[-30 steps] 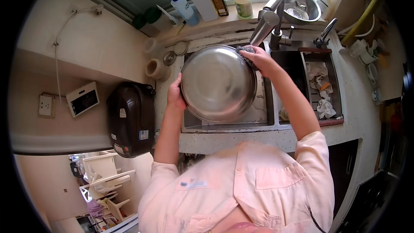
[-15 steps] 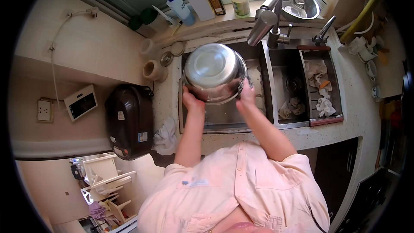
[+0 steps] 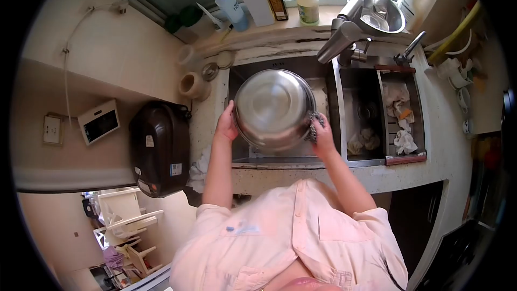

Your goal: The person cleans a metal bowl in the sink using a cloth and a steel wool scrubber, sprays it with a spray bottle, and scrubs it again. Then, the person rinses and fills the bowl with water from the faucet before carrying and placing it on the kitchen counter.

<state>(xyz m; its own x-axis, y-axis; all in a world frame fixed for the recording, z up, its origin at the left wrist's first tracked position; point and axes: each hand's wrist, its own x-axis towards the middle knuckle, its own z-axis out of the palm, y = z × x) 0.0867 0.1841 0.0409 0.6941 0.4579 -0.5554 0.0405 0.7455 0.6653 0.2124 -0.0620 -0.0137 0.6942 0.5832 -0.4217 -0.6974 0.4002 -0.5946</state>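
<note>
A shiny metal basin [image 3: 274,109] is held bottom up over the large left bowl of the sink [image 3: 253,156]. My left hand [image 3: 226,124] grips its left rim, the thumb lying along the side. On the right side, my right hand [image 3: 324,137] is closed around a grey steel wool scourer [image 3: 314,123] and presses it against the basin's edge. The fingertips of both hands are partly hidden by the basin.
A faucet [image 3: 340,42] reaches over the sink's divider. The narrower right bowl has a rack with crumpled cloths [image 3: 404,141]. Bottles [image 3: 256,0] and another metal bowl [image 3: 396,21] line the sill. A dark brown appliance [image 3: 160,148] stands left.
The basin has moved slightly toward me and to the right, with its bottom turned more to face me. My left hand has shifted up along the rim; my right hand has moved right with the scourer.
</note>
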